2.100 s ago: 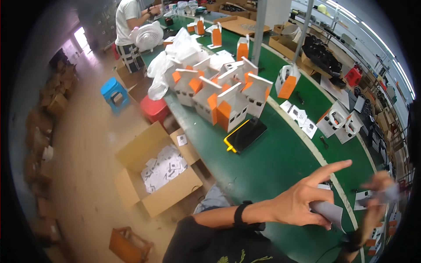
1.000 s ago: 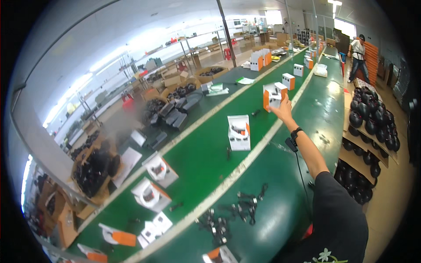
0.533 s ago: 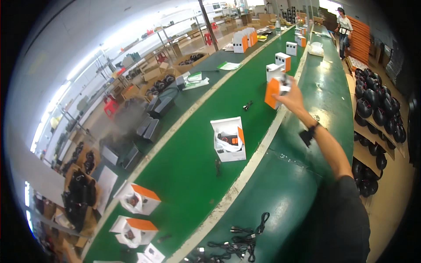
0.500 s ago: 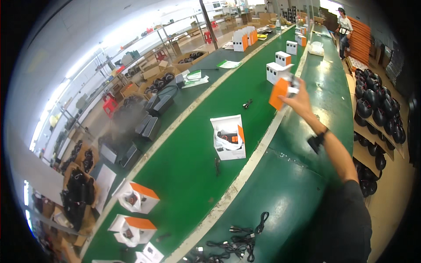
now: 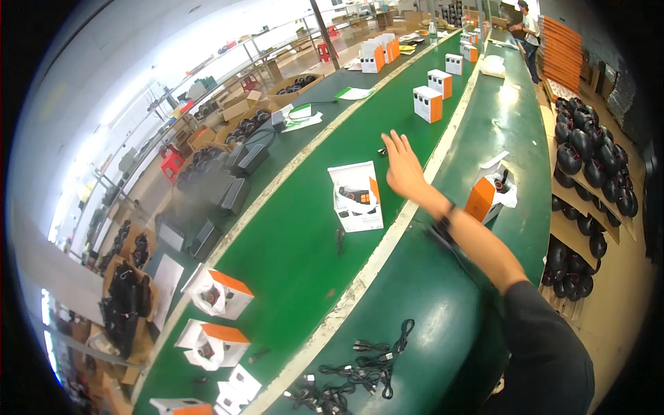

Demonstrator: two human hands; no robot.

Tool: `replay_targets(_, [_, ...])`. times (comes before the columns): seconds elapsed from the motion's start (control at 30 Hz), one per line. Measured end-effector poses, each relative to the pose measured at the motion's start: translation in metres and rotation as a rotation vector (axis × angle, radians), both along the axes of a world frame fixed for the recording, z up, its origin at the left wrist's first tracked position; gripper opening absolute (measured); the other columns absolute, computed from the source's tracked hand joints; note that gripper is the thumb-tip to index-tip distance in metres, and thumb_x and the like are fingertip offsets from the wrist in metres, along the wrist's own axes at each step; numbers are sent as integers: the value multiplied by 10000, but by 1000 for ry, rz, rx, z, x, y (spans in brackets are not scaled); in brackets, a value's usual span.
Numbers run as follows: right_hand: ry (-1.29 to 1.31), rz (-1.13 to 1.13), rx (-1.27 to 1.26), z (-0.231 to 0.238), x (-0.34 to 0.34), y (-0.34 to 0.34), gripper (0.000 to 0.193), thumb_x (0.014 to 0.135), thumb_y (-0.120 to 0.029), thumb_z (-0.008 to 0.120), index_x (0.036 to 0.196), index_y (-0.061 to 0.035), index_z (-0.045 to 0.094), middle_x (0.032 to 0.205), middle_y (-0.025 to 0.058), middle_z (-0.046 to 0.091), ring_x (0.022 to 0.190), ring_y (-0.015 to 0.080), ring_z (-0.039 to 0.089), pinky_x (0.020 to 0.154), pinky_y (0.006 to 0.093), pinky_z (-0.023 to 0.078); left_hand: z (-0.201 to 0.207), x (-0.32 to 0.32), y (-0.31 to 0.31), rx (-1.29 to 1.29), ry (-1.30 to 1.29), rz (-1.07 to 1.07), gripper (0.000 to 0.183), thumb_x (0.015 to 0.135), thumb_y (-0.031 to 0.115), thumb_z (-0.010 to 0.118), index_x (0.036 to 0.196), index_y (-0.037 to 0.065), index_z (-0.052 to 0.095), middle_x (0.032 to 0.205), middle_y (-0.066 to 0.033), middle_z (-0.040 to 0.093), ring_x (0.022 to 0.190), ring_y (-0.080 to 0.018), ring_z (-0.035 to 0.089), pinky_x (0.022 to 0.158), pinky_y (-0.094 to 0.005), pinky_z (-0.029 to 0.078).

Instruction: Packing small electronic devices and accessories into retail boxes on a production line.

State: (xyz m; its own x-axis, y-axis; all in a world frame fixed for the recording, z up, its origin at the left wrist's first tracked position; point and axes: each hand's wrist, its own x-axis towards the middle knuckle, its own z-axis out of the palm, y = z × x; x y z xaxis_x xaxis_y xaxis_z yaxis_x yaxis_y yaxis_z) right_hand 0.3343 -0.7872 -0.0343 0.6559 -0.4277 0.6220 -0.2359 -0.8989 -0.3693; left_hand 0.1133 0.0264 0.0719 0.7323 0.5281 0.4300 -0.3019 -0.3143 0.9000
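Note:
My right hand (image 5: 404,171) reaches over the green belt with its fingers stretched out, holding nothing. Just by its fingertips lies a small black cable (image 5: 382,151), partly covered by the hand. To the left of the hand, an open white-and-orange box (image 5: 361,216) stands on the belt with a dark device in white wrapping inside. Beyond my wrist, another open orange-and-white box (image 5: 480,199) rests on the side table, a dark device and white wrapping showing at its top. A second black cable (image 5: 339,241) lies beside the belt box. My left hand is out of view.
Black cables (image 5: 360,373) lie piled on the near side table. More open boxes (image 5: 220,294) stand at the belt's near left; closed boxes (image 5: 427,104) stand farther along. Racks of black rounded items (image 5: 588,155) line the right. A person (image 5: 530,38) stands at the far right.
My right hand has let go of the orange-and-white box, which now stands on the side table. The hand has moved left over the belt. Boxes on the belt have shifted slightly.

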Motion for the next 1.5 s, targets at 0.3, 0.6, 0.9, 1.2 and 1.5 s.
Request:
replay_targets(0.3, [377, -148, -195, -57, 83, -95, 307, 959, -59, 593, 1235, -109, 716, 1294, 130, 697, 1211, 373, 642, 1047, 516, 559, 6, -66, 59, 248, -72, 288, 565, 1019, 201, 776, 1498, 9, 547, 1432, -258, 644, 1215, -368, 667, 990, -500, 583])
replay_targets(0.6, [280, -145, 113, 51, -78, 40, 302, 887, -236, 645, 997, 33, 727, 842, 281, 742, 807, 460, 749, 745, 565, 580, 16, -194, 101, 466, -11, 581, 587, 1021, 208, 780, 1517, 8, 537, 1430, -265, 647, 1236, -385, 667, 1006, -514, 582])
replay_targets(0.9, [205, 460, 64, 31, -86, 215, 284, 975, -195, 725, 1087, 63, 692, 1066, 261, 683, 931, 434, 733, 850, 510, 625, -7, -230, 136, 451, -189, 509, 579, 1049, 194, 759, 1522, -25, 510, 1337, -273, 686, 1168, -379, 703, 985, -523, 604])
replay_targets(1.2, [498, 647, 166, 22, -71, 216, 203, 884, -80, 769, 1050, 21, 710, 1073, 279, 660, 941, 447, 740, 796, 516, 624, 10, -239, 82, 533, -18, 786, 537, 1038, 189, 772, 1470, -42, 554, 1322, -282, 707, 1122, -389, 728, 923, -481, 644])
replay_targets(1.5, [-375, -407, 80, -26, -41, 46, 1084, 720, -254, 1001, 1559, 45, 384, 1347, 220, 625, 1223, 363, 625, 1051, 414, 495, 34, -226, 32, 421, -71, 767, 546, 1051, 248, 765, 1466, -40, 559, 1345, -271, 692, 1129, -386, 720, 939, -448, 638])
